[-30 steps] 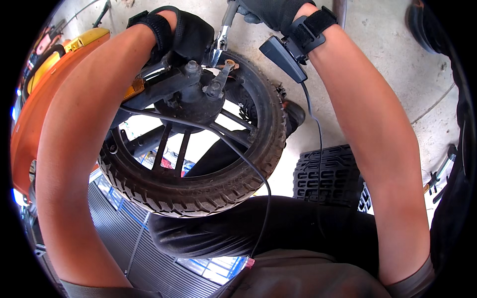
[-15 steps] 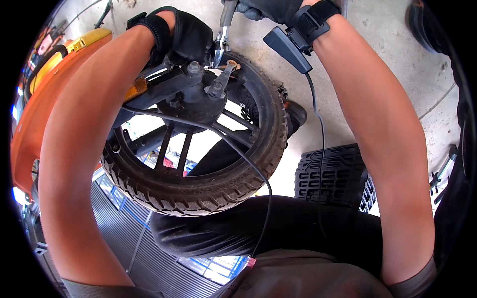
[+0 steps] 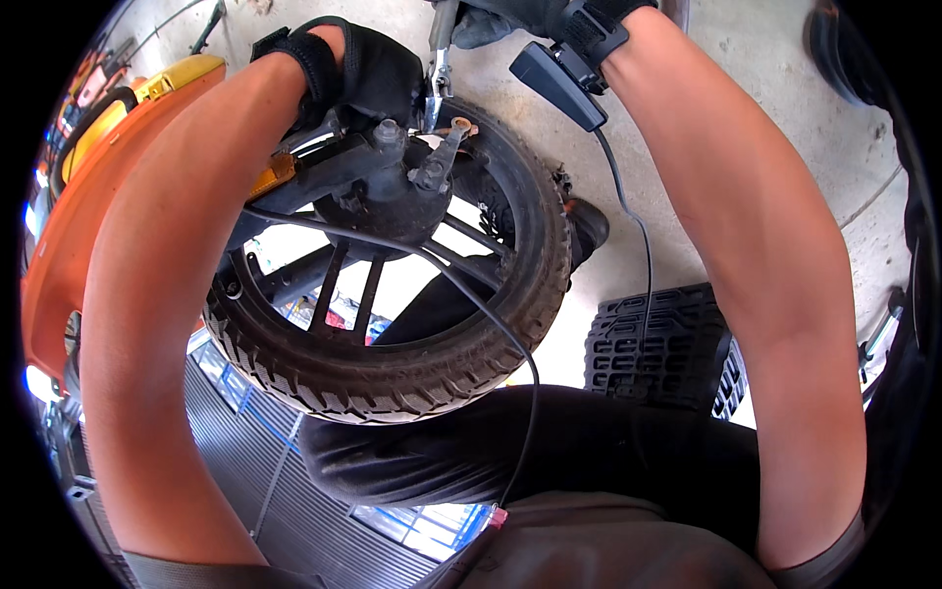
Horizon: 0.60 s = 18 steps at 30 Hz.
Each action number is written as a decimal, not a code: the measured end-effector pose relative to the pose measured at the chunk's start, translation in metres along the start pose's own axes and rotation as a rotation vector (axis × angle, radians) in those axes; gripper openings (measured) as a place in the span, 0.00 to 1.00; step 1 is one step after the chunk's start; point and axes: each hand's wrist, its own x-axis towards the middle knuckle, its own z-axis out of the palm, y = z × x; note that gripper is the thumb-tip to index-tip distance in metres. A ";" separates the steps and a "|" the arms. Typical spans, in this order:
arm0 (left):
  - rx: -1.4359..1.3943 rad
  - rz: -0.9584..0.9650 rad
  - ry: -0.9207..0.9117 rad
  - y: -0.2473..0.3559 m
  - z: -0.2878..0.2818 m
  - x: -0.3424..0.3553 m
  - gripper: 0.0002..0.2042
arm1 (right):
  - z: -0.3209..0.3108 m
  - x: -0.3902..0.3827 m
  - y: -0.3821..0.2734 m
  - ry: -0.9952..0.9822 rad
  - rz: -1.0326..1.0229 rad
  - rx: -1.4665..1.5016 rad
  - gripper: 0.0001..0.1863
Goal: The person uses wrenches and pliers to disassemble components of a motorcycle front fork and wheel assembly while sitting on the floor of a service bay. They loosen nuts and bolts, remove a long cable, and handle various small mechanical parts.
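A motorcycle wheel (image 3: 392, 388) with a knobbly tyre fills the middle, its black hub (image 3: 383, 211) bearing a brake lever arm (image 3: 444, 157). Steel pliers (image 3: 439, 74) point down, jaws beside the upper end of that arm. At the top edge my right hand (image 3: 496, 20), black-gloved, is closed at the pliers' handle; the frame cuts off part of it. My left hand (image 3: 383, 74), also gloved, is curled just left of the jaws, above the axle nut (image 3: 390, 133). Its fingertips are hidden, and what they grip cannot be made out.
An orange body panel (image 3: 108, 211) stands at the left. A thin black cable (image 3: 481, 299) crosses in front of the wheel. A black box on my right wrist (image 3: 554, 83) trails another cable. A black treaded block (image 3: 653, 344) lies on the concrete floor (image 3: 706, 187) by my leg.
My right hand has shifted slightly up and left, with its wrist box. The pliers stay at nearly the same spot by the brake lever arm. My left hand has hardly moved.
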 end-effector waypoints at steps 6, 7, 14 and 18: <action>-0.074 -0.060 -0.135 0.075 -0.035 -0.041 0.13 | 0.005 0.001 -0.002 0.059 0.005 -0.111 0.17; -0.053 -0.030 -0.153 0.082 -0.040 -0.044 0.13 | 0.004 0.002 -0.002 0.060 0.005 -0.136 0.17; -0.085 0.031 -0.155 0.080 -0.040 -0.046 0.13 | 0.003 0.005 0.003 -0.063 -0.089 -0.052 0.17; -0.055 0.042 -0.186 0.072 -0.037 -0.041 0.12 | 0.008 0.000 0.008 0.084 -0.028 -0.057 0.17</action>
